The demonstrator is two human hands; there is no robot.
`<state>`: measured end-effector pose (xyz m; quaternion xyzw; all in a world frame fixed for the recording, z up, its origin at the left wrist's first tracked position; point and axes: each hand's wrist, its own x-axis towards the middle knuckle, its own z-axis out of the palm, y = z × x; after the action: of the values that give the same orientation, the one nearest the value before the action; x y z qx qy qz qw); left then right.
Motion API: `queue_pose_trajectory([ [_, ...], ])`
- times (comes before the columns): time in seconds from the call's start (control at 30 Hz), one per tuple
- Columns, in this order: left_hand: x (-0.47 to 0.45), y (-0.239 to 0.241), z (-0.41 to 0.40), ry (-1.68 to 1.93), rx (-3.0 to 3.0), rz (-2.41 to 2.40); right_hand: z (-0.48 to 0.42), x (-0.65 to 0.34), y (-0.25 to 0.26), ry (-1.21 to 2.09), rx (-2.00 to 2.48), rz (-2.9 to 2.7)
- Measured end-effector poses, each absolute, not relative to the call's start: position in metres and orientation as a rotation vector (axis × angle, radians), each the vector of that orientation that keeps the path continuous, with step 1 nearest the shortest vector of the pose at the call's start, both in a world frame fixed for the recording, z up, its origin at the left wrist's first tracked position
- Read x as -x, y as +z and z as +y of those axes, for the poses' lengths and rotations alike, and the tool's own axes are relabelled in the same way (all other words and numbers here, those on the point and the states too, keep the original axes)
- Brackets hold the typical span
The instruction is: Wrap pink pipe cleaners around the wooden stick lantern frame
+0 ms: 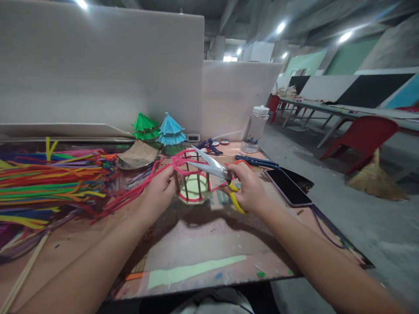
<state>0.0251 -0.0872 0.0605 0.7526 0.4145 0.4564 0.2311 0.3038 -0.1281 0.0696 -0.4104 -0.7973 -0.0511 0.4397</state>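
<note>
My left hand (164, 186) has its fingers closed on the left side of a small round frame (198, 188), which has pink pipe-cleaner rings, brown upright sticks and a pale green base. My right hand (248, 185) grips scissors (211, 167) with yellow handles. Their blades stand apart and point left, over the frame's upper ring; whether they touch it I cannot tell. Long pink pipe cleaners (131, 196) trail leftward from beside my left hand. Part of the frame is hidden behind the blades and my fingers.
Bundles of coloured pipe cleaners (49, 174) cover the table's left. Behind stand green (145, 126) and blue (171, 128) umbrella-like models, a glue gun (211, 146) and a clear bottle (255, 131). A phone (288, 187) and a blue-handled tool (257, 162) lie right.
</note>
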Motion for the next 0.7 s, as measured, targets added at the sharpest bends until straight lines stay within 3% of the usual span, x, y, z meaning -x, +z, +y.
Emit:
queue_pose_trajectory([
  [0.7,-0.0255,0.0608,-0.0878,1.234,-2.076,1.113,-0.1332,-0.3067,0.0694,-0.208,1.119,-1.978],
])
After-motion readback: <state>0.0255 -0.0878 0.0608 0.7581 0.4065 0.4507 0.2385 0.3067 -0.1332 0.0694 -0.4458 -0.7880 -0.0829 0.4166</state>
